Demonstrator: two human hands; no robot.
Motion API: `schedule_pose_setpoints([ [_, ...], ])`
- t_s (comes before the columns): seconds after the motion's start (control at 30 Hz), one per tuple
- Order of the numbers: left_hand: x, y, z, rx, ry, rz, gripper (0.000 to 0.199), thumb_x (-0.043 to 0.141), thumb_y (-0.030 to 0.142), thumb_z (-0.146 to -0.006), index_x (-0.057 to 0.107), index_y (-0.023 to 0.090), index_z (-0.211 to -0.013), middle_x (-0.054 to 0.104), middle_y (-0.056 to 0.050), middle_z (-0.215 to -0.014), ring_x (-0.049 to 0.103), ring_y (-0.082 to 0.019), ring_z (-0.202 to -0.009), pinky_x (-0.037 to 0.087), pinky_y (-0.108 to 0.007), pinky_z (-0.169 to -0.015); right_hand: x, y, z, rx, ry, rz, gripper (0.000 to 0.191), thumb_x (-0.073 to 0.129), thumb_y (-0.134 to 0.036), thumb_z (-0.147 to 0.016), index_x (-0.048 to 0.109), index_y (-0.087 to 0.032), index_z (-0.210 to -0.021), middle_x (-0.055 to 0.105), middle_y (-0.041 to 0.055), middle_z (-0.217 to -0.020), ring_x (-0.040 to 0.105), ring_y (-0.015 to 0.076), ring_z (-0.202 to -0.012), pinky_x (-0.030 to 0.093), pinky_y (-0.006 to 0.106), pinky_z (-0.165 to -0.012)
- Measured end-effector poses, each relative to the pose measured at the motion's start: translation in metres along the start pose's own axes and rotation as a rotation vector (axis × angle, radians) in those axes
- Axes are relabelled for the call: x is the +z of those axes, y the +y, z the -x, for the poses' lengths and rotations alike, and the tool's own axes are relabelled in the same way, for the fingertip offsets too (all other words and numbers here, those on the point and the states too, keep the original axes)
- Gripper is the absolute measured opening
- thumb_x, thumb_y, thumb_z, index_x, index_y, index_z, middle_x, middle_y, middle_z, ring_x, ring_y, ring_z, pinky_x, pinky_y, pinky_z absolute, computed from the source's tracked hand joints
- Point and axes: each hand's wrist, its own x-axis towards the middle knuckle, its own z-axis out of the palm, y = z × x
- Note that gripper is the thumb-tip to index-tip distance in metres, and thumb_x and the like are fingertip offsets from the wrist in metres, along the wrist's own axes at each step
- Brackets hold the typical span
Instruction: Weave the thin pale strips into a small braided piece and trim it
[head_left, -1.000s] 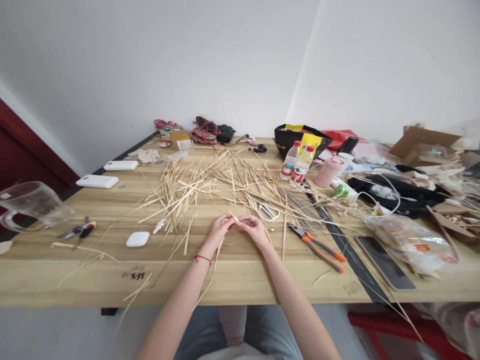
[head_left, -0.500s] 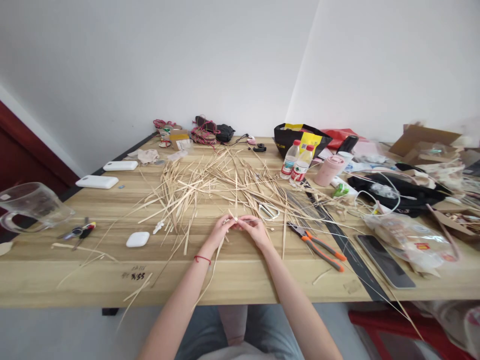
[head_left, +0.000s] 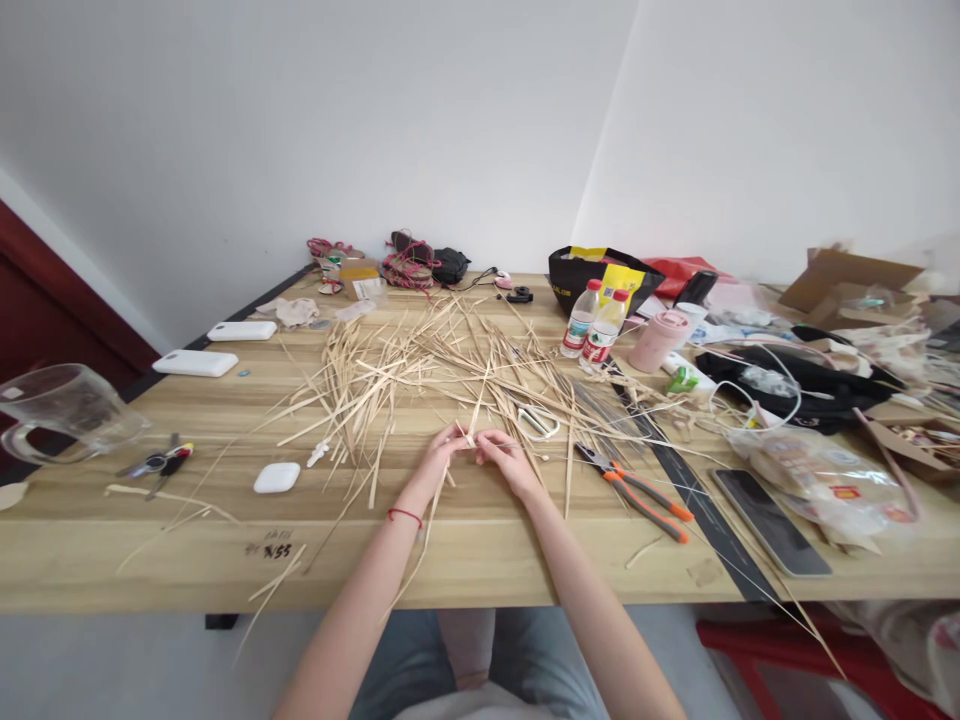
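My left hand [head_left: 441, 455], with a red string on its wrist, pinches a small folded bit of pale straw strip [head_left: 470, 439]. From that fold one strip [head_left: 480, 395] sticks up and away from me, and another long strip [head_left: 426, 550] trails down past the left wrist to the table edge. My right hand [head_left: 508, 460] is closed close beside it, thumb and fingertips pinched on the strip's right side; the fingers partly hide what lies between them. Just beyond both hands spreads a loose heap of straw strips [head_left: 375, 365].
Pliers with orange handles [head_left: 645, 500] and a phone [head_left: 772, 522] lie to the right. Two water bottles [head_left: 602, 335], a pink cup [head_left: 660, 340] and a black bag [head_left: 570, 280] stand behind. A white case [head_left: 277, 478], a small knife [head_left: 172, 462] and a glass jug [head_left: 67, 410] are left.
My fingertips have moved slightly apart, the right hand a little back from the fold. The upright strip now leans to the right.
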Motion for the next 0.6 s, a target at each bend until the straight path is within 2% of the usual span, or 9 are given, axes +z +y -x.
schedule_pose_setpoints([
  [0.17, -0.002, -0.006, -0.006, -0.027, 0.011, 0.152, 0.022, 0.065, 0.032, -0.065, 0.061, 0.016, -0.079, 0.063, -0.002, -0.078, 0.059, -0.016, -0.073, 0.045, -0.03, -0.073, 0.002, 0.006, -0.002, 0.059, -0.002, -0.079, 0.033, 0.065, -0.05, -0.068, 0.066, -0.021, -0.085, 0.066, 0.0003, -0.073, 0.058, 0.0127, -0.059, 0.047, 0.026, -0.062],
  [0.37, 0.0, -0.006, -0.004, -0.057, 0.084, 0.164, 0.025, 0.069, 0.032, -0.062, 0.062, 0.015, -0.079, 0.065, -0.002, -0.078, 0.061, -0.016, -0.074, 0.045, -0.031, -0.074, -0.001, 0.013, -0.005, 0.063, 0.012, -0.097, 0.033, 0.066, -0.048, -0.07, 0.064, -0.019, -0.086, 0.068, 0.0021, -0.074, 0.061, 0.0121, -0.06, 0.048, 0.025, -0.062],
  [0.5, -0.001, -0.007, -0.003, -0.052, 0.06, 0.226, 0.021, 0.068, 0.028, -0.063, 0.061, 0.015, -0.078, 0.064, -0.003, -0.081, 0.06, -0.016, -0.074, 0.045, -0.03, -0.071, -0.001, 0.014, -0.006, 0.068, 0.022, -0.108, 0.035, 0.066, -0.049, -0.068, 0.065, -0.017, -0.084, 0.068, 0.0027, -0.072, 0.061, 0.0135, -0.059, 0.049, 0.027, -0.062],
  [0.6, -0.001, -0.009, -0.003, -0.053, 0.03, 0.249, 0.017, 0.064, 0.027, -0.066, 0.061, 0.014, -0.077, 0.063, -0.003, -0.076, 0.058, -0.014, -0.068, 0.044, -0.028, -0.067, 0.0, 0.014, -0.006, 0.074, 0.005, -0.088, 0.036, 0.066, -0.049, -0.068, 0.066, -0.017, -0.084, 0.068, 0.0029, -0.071, 0.061, 0.0146, -0.059, 0.05, 0.029, -0.062],
])
